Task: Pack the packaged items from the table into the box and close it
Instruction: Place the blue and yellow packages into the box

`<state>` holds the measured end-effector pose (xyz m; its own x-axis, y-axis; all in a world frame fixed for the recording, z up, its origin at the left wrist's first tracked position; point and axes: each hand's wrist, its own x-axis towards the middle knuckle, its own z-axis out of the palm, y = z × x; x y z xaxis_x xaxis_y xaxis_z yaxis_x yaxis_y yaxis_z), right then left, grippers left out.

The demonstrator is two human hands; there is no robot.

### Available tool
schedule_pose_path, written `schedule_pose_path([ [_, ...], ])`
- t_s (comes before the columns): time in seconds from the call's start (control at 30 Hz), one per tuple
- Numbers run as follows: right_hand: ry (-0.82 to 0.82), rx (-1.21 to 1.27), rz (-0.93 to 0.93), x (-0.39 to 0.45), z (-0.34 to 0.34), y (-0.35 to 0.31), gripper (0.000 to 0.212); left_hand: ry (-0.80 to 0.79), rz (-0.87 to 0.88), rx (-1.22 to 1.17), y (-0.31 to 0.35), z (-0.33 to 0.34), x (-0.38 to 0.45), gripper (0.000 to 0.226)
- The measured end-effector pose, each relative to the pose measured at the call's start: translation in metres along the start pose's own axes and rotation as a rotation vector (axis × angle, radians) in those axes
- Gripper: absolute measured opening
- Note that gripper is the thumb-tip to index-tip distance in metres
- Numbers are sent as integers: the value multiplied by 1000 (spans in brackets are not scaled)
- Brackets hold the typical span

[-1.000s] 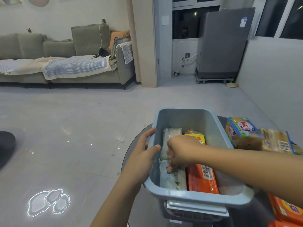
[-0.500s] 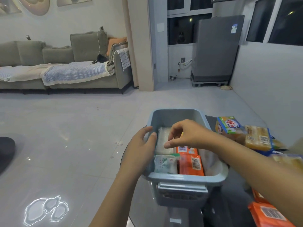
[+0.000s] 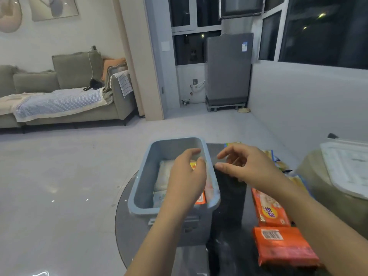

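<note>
The blue-grey box (image 3: 139, 188) stood on the dark round counter (image 3: 229, 200) with a white packet (image 3: 164, 175) and an orange packet (image 3: 201, 199) inside it. The left hand (image 3: 186, 180) hovered over the box, fingers loosely curled and grasping nothing. The right hand (image 3: 247, 166) hung just past the box's right rim, released and empty. Two orange packages (image 3: 268, 210) (image 3: 282, 248) lay on the counter to the right, near the box

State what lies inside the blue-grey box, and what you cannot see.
Inside the box: a white packet and orange packets. The left hand covers the middle, so anything beneath it is hidden.
</note>
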<state>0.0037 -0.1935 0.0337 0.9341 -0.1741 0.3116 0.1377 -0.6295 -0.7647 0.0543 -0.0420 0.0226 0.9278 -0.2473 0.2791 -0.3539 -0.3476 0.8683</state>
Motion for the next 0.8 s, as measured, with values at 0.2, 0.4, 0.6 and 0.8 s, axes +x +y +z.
schedule_pose_path([
  [0.2, 151, 0, 122, -9, -38, 38, 12, -26, 27, -106, 17, 56, 2, 25],
  [0.4, 226, 43, 222, -14, -59, 79, 7, -42, 98, -27, 24, 104, 8, 27],
  [0.6, 236, 105, 332, 0, -53, 120, 5, -107, -38, -147, 21, 149, 28, 32],
  [0.8, 203, -108, 347, 35, -38, 164, 27, 22, -247, -200, -9, 182, 66, 32],
])
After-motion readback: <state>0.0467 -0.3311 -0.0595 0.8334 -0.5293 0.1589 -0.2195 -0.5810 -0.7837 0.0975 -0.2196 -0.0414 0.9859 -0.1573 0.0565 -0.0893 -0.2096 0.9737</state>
